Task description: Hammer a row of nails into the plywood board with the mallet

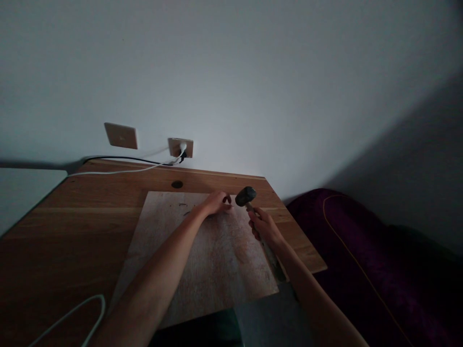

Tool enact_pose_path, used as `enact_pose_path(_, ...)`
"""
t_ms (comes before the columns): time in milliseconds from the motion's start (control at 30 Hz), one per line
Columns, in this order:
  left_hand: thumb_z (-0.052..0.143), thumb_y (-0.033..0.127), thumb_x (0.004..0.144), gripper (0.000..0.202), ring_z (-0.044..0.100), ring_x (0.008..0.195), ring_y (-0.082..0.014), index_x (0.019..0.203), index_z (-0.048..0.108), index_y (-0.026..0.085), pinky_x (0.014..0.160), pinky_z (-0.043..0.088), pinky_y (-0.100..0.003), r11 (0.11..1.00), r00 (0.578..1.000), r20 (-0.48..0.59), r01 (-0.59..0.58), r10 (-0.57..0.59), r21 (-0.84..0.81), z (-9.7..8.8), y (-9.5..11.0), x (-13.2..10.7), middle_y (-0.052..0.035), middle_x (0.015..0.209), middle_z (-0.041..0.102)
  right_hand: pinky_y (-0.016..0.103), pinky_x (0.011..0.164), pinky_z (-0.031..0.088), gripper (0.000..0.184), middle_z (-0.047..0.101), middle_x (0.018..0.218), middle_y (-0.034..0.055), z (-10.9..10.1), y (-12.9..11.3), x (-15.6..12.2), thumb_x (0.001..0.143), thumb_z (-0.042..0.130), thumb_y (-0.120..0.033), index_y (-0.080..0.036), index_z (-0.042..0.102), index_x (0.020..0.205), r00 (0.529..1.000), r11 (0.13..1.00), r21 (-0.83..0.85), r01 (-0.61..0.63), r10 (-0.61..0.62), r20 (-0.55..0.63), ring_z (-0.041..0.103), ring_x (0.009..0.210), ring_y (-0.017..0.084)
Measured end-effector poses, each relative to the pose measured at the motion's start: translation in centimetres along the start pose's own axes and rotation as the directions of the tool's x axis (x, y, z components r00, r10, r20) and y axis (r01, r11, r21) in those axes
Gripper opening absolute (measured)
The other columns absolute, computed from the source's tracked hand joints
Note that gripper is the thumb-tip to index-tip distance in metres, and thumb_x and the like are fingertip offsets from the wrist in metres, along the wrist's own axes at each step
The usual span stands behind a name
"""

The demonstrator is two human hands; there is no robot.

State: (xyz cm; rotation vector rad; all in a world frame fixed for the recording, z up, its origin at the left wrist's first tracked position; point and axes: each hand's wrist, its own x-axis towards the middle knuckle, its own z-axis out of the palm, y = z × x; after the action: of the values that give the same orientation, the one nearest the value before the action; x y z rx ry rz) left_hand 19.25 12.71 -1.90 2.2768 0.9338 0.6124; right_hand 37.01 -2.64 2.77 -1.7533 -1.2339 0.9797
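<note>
Plywood sheet (202,260) on the surface (72,226), mid-frame.
Wall socket (180,147) behind, upper left; my left hand (216,202) on the sheet; mallet (246,196) in my right hand (265,226); bed (361,255) at right.

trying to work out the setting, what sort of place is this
Probably a room at home, despite the mallet in the right hand: a wooden desk against a white wall, a plugged-in wall socket, and dark purple padded furniture, perhaps a bed, beside it.

A slim, bare left forearm (155,282) and a slim, bare right forearm (307,282) are seen entering from the lower frame edge, tapering to narrow wrists and to an uncovered left hand (216,203) and right hand (265,227).
</note>
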Motion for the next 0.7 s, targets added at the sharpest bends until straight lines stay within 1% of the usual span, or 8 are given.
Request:
enact_pose_path(67, 0.077, 0.031, 0.083, 0.017, 0.069, 0.081, -0.0201, 0.092, 0.079, 0.017, 0.074, 0.047, -0.026, 1.0, 1.0, -0.007, -0.028, 0.028, -0.008, 0.0, 0.1, 0.0, -0.0052, 0.087, 0.075, 0.018, 0.032, 0.031, 0.034, 0.051, 0.059, -0.0103, -0.2, 0.3, -0.2, 0.084, 0.059, -0.053, -0.022, 0.056, 0.099, 0.999, 1.0, 0.002, -0.028, 0.028, -0.016, 0.045, 0.036, 0.007)
enact_pose_path(200, 0.074, 0.023, 0.082, 0.012, 0.07, 0.082, -0.0202, 0.09, 0.08, 0.016, 0.075, 0.048, -0.026, 0.998, 0.999, -0.03, -0.045, 0.044, -0.034, 0.0, 0.1, 0.1, -0.0062, 0.087, 0.078, 0.02, 0.03, 0.03, 0.031, 0.052, 0.056, -0.0089, -0.5, 0.7, -0.3, 0.082, 0.064, -0.05, -0.021, 0.056, 0.089, 0.997, 0.997, -0.007, -0.072, 0.072, -0.024, 0.044, 0.034, 0.008)
enact_pose_path(333, 0.075, 0.026, 0.081, 0.015, 0.07, 0.081, -0.02, 0.091, 0.08, 0.017, 0.073, 0.048, -0.026, 0.999, 0.999, 0.005, -0.034, 0.034, -0.03, 0.1, 0.0, 0.2, -0.0055, 0.087, 0.077, 0.02, 0.032, 0.032, 0.037, 0.053, 0.059, -0.0093, -0.7, -0.2, -0.3, 0.082, 0.064, -0.053, -0.021, 0.059, 0.099, 0.999, 0.999, 0.022, -0.034, 0.035, -0.032, 0.045, 0.036, 0.008)
enact_pose_path(433, 0.082, 0.035, 0.076, 0.037, 0.069, 0.08, -0.0193, 0.108, 0.078, 0.018, 0.071, 0.047, -0.025, 1.0, 1.0, 0.024, -0.001, 0.001, -0.029, 0.2, -0.1, 0.2, -0.0032, 0.09, 0.075, 0.019, 0.035, 0.033, 0.044, 0.053, 0.063, -0.01, -0.4, -1.3, -0.2, 0.083, 0.062, -0.057, -0.022, 0.059, 0.11, 0.999, 0.998, 0.055, 0.023, -0.022, -0.026, 0.047, 0.04, 0.008)
enact_pose_path(500, 0.087, 0.04, 0.069, 0.057, 0.068, 0.081, -0.0197, 0.12, 0.073, 0.019, 0.07, 0.048, -0.025, 0.999, 1.0, 0.02, 0.021, -0.021, -0.036, 0.2, 0.0, 0.1, -0.002, 0.093, 0.074, 0.019, 0.036, 0.033, 0.046, 0.054, 0.063, -0.0103, 0.0, -1.6, -0.1, 0.083, 0.063, -0.059, -0.023, 0.059, 0.112, 0.999, 0.997, 0.069, 0.04, -0.039, -0.012, 0.047, 0.041, 0.007)
enact_pose_path(533, 0.088, 0.041, 0.067, 0.062, 0.068, 0.081, -0.0198, 0.123, 0.071, 0.019, 0.07, 0.048, -0.026, 0.999, 1.0, 0.016, 0.026, -0.026, -0.041, 0.2, 0.1, 0.0, -0.0018, 0.094, 0.073, 0.019, 0.036, 0.033, 0.046, 0.054, 0.063, -0.0103, 0.3, -1.6, -0.1, 0.082, 0.064, -0.059, -0.023, 0.059, 0.111, 0.999, 0.997, 0.072, 0.038, -0.039, 0.003, 0.047, 0.04, 0.007)
enact_pose_path(600, 0.088, 0.041, 0.068, 0.06, 0.068, 0.081, -0.0199, 0.121, 0.071, 0.019, 0.069, 0.047, -0.026, 0.998, 1.0, 0.005, 0.025, -0.025, -0.049, 0.1, 0.3, -0.2, -0.0017, 0.093, 0.072, 0.02, 0.035, 0.031, 0.046, 0.054, 0.059, -0.0099, 0.9, -1.3, 0.0, 0.079, 0.067, -0.059, -0.022, 0.061, 0.105, 0.999, 0.997, 0.071, 0.024, -0.027, 0.036, 0.046, 0.038, 0.008)
enact_pose_path(700, 0.085, 0.041, 0.073, 0.044, 0.067, 0.079, -0.0193, 0.109, 0.075, 0.018, 0.068, 0.045, -0.026, 0.999, 1.0, 0.002, 0.027, -0.027, -0.044, 0.0, 0.5, -0.4, -0.0024, 0.089, 0.073, 0.02, 0.033, 0.029, 0.046, 0.053, 0.058, -0.0097, 1.3, -0.7, -0.1, 0.075, 0.069, -0.06, -0.021, 0.06, 0.099, 0.999, 0.997, 0.078, 0.007, -0.011, 0.054, 0.045, 0.036, 0.008)
